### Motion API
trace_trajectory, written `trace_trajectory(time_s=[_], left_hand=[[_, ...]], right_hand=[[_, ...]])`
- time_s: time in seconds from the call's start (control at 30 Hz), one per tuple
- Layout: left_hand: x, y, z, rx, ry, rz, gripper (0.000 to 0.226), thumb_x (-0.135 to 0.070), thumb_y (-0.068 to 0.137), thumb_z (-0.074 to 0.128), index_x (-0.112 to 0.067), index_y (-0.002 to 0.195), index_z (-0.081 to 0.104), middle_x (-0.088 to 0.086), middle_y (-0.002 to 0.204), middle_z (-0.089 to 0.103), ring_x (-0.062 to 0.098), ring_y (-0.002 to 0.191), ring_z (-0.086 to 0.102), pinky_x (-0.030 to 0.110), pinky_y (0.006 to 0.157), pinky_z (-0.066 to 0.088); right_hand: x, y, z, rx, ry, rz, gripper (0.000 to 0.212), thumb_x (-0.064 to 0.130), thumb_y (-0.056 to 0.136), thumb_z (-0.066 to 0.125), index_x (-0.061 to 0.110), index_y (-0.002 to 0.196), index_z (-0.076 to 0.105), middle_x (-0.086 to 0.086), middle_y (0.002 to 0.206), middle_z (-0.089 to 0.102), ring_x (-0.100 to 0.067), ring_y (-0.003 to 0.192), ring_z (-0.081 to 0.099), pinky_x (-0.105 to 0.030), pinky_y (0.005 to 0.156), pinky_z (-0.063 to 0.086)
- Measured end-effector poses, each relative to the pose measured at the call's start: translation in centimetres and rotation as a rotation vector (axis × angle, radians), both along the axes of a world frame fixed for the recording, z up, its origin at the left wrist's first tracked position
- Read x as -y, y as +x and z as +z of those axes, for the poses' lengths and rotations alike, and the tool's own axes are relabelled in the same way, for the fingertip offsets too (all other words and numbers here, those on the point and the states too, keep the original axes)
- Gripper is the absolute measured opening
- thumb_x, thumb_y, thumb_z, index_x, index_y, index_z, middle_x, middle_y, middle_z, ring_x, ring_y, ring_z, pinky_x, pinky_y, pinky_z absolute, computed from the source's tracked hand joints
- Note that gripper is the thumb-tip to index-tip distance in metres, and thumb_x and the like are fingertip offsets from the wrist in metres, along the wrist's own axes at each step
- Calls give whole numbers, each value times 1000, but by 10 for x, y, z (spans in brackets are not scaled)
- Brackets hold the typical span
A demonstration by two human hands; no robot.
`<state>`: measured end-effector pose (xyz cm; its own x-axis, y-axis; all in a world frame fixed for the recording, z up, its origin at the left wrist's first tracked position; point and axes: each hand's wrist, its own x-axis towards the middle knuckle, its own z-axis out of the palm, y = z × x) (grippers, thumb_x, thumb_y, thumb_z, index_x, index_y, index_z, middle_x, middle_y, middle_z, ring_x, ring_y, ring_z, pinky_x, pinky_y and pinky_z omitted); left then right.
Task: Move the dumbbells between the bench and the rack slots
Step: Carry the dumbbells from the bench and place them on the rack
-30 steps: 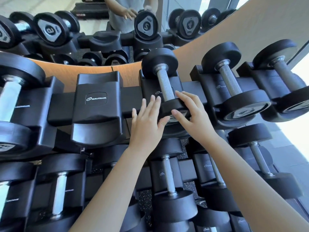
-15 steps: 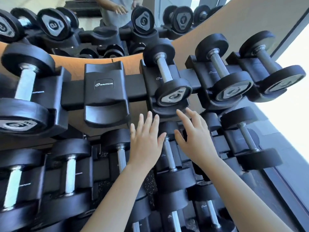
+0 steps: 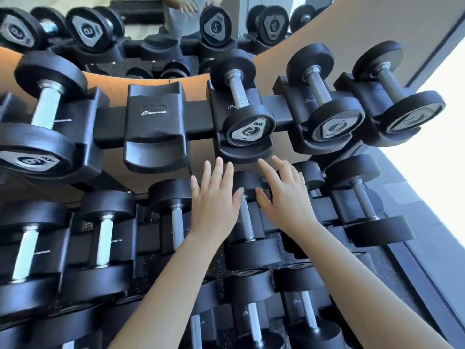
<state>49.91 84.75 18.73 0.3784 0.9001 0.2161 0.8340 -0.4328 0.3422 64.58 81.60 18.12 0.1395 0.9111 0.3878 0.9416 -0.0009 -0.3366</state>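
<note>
Hovering side by side in the head view, the left hand point(image 3: 214, 200) and right hand point(image 3: 286, 195) are spread flat, fingers apart and holding nothing, palms turned toward the rack point(image 3: 198, 117). Their fingertips sit just under the front lip of the top-row cradle that carries the "2" dumbbell point(image 3: 241, 109); whether they touch that lip is hard to say. The dumbbell lies in its slot, handle running back toward the mirror point(image 3: 151, 34), marked end facing out. Just left of it on the same row is an empty slot point(image 3: 154, 127) with a Nautilus label, and left of that, at the rack's left end, a "6" dumbbell point(image 3: 42, 117). Right of the "2" sit a "4" dumbbell point(image 3: 324, 102) and one more point(image 3: 397, 96) near the rack's right end; its number is washed out, possibly another 4. Below the hands, a lower row point(image 3: 105, 238) holds further dumbbells, partly hidden by both forearms.
</note>
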Motion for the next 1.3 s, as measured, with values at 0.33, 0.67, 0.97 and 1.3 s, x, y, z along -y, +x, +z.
trace_trajectory(time_s=[0.33, 0.67, 0.97, 1.3], left_hand=[[-61, 54, 10, -162, 55, 144, 64, -33, 98, 30, -11, 145, -7, 8, 155, -7, 26, 141, -5, 50, 110, 7], [-125, 52, 19, -238, 132, 106, 58, -29, 100, 26, -18, 145, -8, 1, 156, 3, 26, 141, 0, 52, 110, 9], [-136, 41, 16, -187, 173, 58, 57, -20, 98, 36, -22, 146, 6, -4, 152, 22, 26, 140, 11, 56, 108, 11], [-96, 40, 13, -221, 164, 60, 62, -38, 92, 29, -13, 146, 11, 9, 153, 19, 32, 140, 12, 55, 107, 14]], right_hand=[[-100, 67, 18, 111, 49, 84, 63, 31, 84, 61, 17, 141, 37, -27, 137, 42, -45, 124, 41, -59, 96, 37], [-150, 69, 13, -93, 47, 283, 62, 21, 91, 56, 21, 145, 26, -20, 123, 47, -37, 108, 49, -46, 84, 49], [-150, 58, 8, -137, 122, 268, 55, 10, 89, 56, 17, 140, 39, -19, 94, 46, -34, 86, 46, -39, 72, 44], [-115, 56, 4, 20, 122, 146, 57, 34, 85, 49, 17, 139, 38, -29, 130, 47, -47, 113, 48, -51, 87, 47]])
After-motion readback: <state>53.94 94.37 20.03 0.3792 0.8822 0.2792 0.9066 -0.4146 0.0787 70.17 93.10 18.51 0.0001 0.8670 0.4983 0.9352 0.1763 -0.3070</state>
